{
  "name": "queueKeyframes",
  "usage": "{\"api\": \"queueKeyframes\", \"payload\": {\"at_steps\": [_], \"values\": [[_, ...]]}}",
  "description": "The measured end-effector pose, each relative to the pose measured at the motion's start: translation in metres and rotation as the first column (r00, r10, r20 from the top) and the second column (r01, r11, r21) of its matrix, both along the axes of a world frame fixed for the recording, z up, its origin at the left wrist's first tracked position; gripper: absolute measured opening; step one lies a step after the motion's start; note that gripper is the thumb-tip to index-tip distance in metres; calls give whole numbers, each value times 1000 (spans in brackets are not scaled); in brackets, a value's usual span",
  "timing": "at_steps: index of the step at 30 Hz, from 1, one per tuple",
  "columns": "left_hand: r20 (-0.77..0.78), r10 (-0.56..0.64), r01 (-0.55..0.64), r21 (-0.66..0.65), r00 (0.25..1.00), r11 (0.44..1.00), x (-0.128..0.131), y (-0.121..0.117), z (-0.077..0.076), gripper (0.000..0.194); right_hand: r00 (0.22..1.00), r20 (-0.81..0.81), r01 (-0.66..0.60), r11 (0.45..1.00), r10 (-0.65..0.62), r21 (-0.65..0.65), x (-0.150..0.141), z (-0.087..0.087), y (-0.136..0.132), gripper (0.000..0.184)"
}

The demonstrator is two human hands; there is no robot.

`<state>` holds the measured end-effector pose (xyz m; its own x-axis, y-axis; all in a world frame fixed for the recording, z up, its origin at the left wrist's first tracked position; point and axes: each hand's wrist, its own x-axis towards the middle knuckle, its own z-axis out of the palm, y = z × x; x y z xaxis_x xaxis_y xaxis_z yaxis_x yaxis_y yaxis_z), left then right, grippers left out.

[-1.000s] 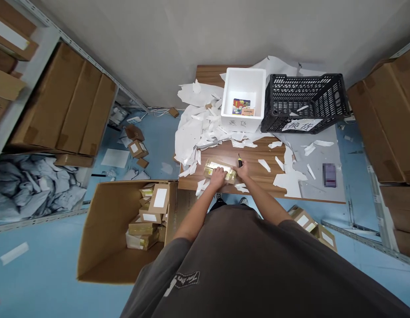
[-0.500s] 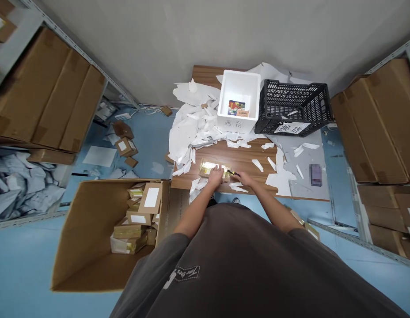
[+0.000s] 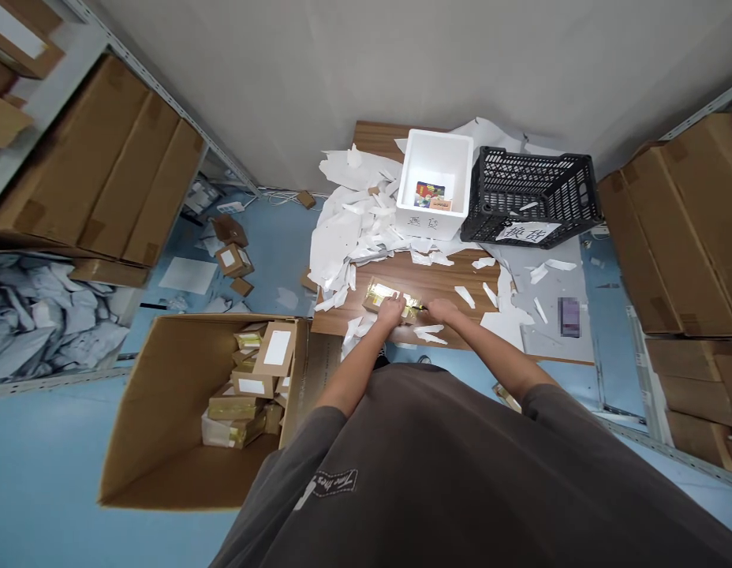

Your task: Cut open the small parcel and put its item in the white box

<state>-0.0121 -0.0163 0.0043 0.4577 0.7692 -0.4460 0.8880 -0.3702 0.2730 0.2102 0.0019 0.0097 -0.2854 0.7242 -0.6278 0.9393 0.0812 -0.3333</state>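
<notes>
Right of the right hand [image 3: 438,310] lies a blurred purple object [image 3: 569,317]; beyond that hand stands a black crate [image 3: 535,175] (handwritten sign [image 3: 528,232] on the front). Torn paper [image 3: 336,229] spreads beyond the left hand [image 3: 390,311]; far left of it stand big cartons [image 3: 114,162].

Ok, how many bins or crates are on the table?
2, side by side toward the back of the table: white bin on the left, black crate on the right.

Cutter [image 3: 423,308] now sideways, toward the parcel [image 3: 409,301]
</notes>
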Motion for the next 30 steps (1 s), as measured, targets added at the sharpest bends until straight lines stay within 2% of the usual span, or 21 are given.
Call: {"api": "queueKeyframes", "payload": {"at_steps": [3,8,11,13,16,21,24,26,28,30], "values": [[-13,14,-14,-20,1000,1000,0,3,1,94,996,-82,42,997,-47,-62,4,3,-4,14],[-21,-4,3,-25,1000,1000,0,6,0,94,955,-216,131,942,-204,-309,13,2,-12,32],[-14,-28,27,-21,1000,999,-1,6,-1,94,922,-286,134,909,-260,-395,18,0,-12,35],[-11,-39,39,-14,999,999,-1,6,-2,93,925,-292,97,893,-244,-440,20,0,-8,38],[-20,-37,37,-23,999,999,0,7,-1,90,930,-303,50,888,-208,-458,21,1,-1,45],[-27,-42,41,-39,999,998,1,8,1,96,919,-299,90,874,-258,-478,19,-2,-1,49],[-53,-30,27,-51,998,998,0,10,1,101,893,-311,140,856,-326,-498,20,-7,-5,50],[-64,-17,14,-49,998,999,-1,10,1,103,852,-335,178,824,-402,-538,21,-11,-10,51],[-70,-9,6,-47,997,999,-3,10,1,102,824,-338,192,786,-454,-588,22,-15,-15,52],[-70,-20,16,-50,997,999,-5,10,-1,96,820,-334,203,782,-464,-590,23,-17,-20,53]]}}
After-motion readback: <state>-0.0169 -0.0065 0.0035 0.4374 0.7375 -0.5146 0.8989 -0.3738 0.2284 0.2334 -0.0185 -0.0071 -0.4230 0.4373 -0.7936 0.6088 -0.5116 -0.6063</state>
